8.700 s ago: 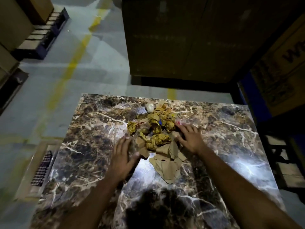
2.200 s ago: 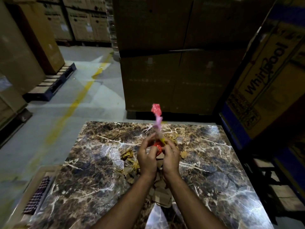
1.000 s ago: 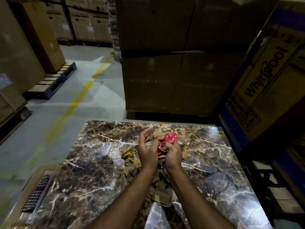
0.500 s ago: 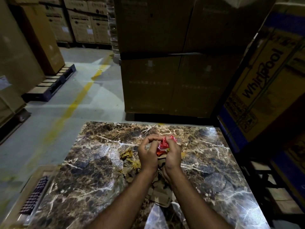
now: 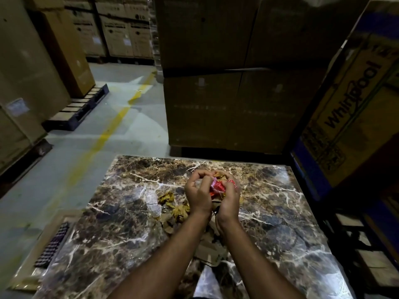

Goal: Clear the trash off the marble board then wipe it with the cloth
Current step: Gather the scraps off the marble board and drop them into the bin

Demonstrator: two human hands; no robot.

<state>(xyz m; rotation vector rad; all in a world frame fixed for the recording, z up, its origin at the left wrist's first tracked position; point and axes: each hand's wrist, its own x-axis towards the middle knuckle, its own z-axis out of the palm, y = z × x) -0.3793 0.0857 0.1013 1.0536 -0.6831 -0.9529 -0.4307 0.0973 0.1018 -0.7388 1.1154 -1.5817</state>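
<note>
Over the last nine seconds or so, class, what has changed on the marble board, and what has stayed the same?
Both hands left the trash pile and rose. The left hand and right hand took up a red wrapper, first stretched tall, now crumpled between them. Paper scraps and torn cardboard stay on the marble board.

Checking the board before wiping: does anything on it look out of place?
Yes. Crumpled yellow scraps and torn cardboard pieces litter the marble board below both hands, which are scrunching a red wrapper.
</note>
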